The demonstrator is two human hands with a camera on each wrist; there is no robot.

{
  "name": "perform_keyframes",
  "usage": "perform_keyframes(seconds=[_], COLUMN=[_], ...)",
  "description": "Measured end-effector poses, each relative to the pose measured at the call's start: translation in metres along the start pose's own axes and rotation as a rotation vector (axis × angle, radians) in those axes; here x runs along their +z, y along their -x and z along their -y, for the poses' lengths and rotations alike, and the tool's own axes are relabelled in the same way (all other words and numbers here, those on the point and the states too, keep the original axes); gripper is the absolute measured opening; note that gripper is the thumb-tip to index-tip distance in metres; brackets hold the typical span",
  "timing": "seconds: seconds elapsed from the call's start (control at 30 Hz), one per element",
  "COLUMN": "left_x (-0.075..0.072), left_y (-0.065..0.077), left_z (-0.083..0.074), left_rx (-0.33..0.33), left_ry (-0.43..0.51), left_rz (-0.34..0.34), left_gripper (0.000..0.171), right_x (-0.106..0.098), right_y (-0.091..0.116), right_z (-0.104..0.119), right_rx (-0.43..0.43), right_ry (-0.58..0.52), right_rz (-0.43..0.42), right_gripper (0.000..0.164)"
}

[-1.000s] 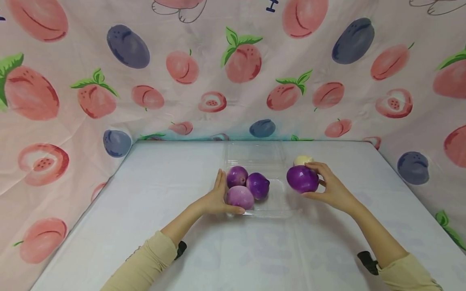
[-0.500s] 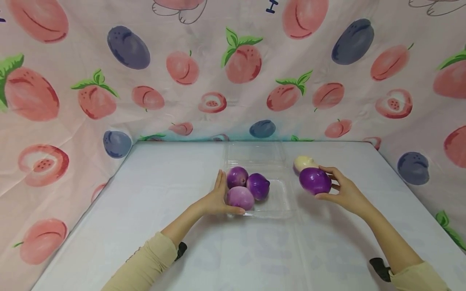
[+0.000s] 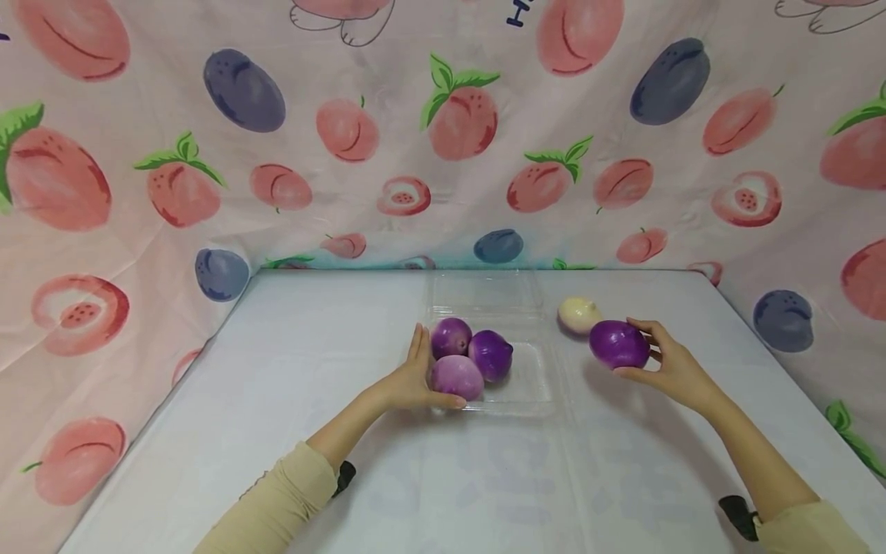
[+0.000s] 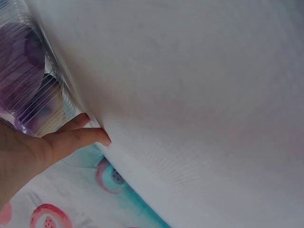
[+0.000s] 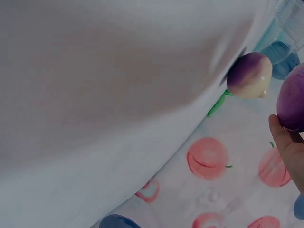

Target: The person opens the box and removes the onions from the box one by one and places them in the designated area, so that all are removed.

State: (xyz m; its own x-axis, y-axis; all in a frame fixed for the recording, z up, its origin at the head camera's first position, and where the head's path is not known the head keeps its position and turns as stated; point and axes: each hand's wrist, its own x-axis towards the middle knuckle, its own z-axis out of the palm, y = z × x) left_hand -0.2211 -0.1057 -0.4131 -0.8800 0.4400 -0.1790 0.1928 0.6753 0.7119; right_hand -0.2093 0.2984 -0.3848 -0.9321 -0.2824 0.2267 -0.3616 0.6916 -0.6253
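In the head view a clear plastic box [image 3: 529, 377] with its lid [image 3: 484, 291] laid back holds a dark purple onion [image 3: 451, 337], another [image 3: 491, 355] and a paler one [image 3: 457, 377]. My left hand [image 3: 411, 379] rests against the box's left side with fingers straight, its thumb along the front edge. To the right of the box, my right hand [image 3: 664, 369] grips a glossy purple onion [image 3: 618, 344] between thumb and fingers, held up with a shadow below it. Just behind and left of it sits a cream-topped onion [image 3: 579, 315], purple lower down in the right wrist view.
A white cloth [image 3: 332, 331] covers the table, with a fruit-print curtain [image 3: 401, 92] rising behind its far edge. The fold between box and lid stands near the cream-topped onion.
My right hand has moved rightward with the purple onion, away from the box, so the cream-topped onion behind now shows fully. My left hand and the box have stayed put.
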Motion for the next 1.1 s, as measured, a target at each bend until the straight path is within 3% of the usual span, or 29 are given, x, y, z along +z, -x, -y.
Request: perform_keyframes(seconds=[0.17, 0.47, 0.83, 1.1], left_x=[0.0, 0.0, 0.0, 0.0], left_y=[0.0, 0.0, 0.001, 0.001], left_z=[-0.001, -0.002, -0.003, -0.002], left_rx=[-0.002, -0.006, -0.014, -0.018], left_ry=[-0.002, -0.003, -0.006, -0.007], left_rz=[0.001, 0.003, 0.002, 0.005], left_gripper=[0.137, 0.135, 0.135, 0.135], right_x=[-0.002, -0.007, -0.008, -0.007], right_y=[-0.003, -0.013, -0.028, -0.04], right_z=[-0.008, -0.029, -0.046, -0.06], right_rx=[0.003, 0.095, 0.099, 0.178], right_ry=[0.001, 0.027, 0.076, 0.089], right_rz=[-0.003, 0.06, 0.006, 0.033], right_gripper=[0.074, 0.078, 0.076, 0.08])
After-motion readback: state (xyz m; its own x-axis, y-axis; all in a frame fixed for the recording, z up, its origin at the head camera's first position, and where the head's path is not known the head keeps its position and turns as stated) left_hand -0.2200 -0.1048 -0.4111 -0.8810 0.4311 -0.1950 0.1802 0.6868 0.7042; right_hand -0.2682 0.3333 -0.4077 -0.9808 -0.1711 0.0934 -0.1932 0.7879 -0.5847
